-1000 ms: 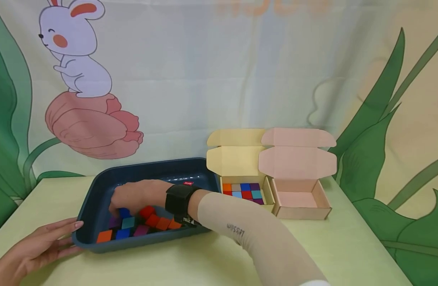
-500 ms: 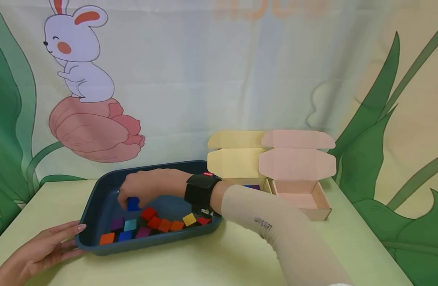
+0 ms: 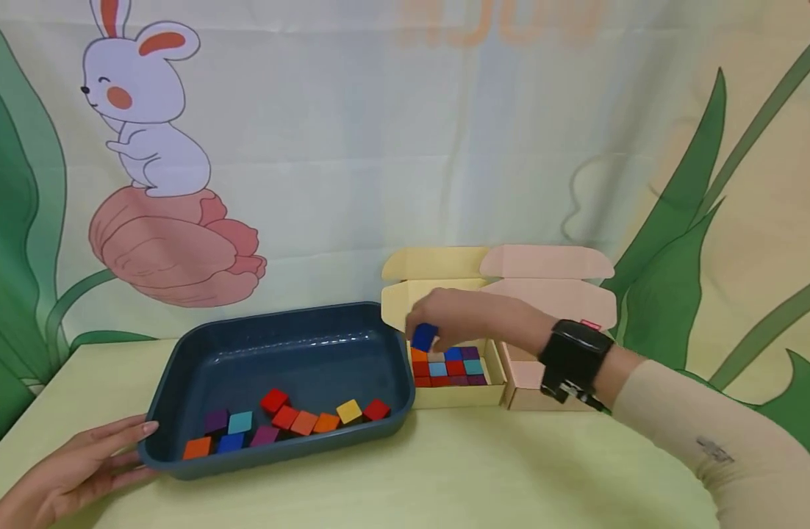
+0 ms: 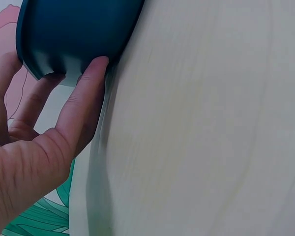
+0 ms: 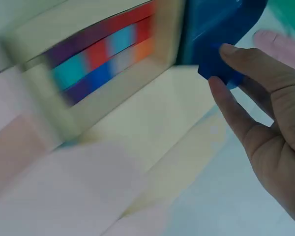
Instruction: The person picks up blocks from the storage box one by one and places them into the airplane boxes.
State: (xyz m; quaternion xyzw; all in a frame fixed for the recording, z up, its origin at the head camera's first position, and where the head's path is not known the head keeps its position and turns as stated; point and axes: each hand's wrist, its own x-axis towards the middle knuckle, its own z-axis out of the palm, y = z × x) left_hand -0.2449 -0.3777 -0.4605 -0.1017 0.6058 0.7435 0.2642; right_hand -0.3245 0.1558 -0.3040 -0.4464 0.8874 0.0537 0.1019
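Note:
My right hand [image 3: 461,314] pinches a dark blue cube [image 3: 423,337] between thumb and fingertips, above the left part of the open yellow box [image 3: 454,397]. Rows of coloured cubes [image 3: 454,368] lie inside that box. In the right wrist view, the blue cube [image 5: 217,71] overlaps the dark blue tray [image 5: 221,22] behind it. My left hand [image 3: 81,464] stays at the tray's near left corner. Its extended fingers touch the outer wall of the tray [image 4: 78,39] in the left wrist view.
Several loose cubes [image 3: 303,422], red, orange, yellow, purple, teal and blue, lie along the near side of the tray [image 3: 292,375]. An open pink box [image 3: 540,400] stands right beside the yellow one, partly behind my right forearm. A printed cloth [image 3: 332,184] hangs behind the table.
My right hand has lifted the blue cube from the tray and carried it right, over the yellow box. The left hand has stayed at the tray's corner.

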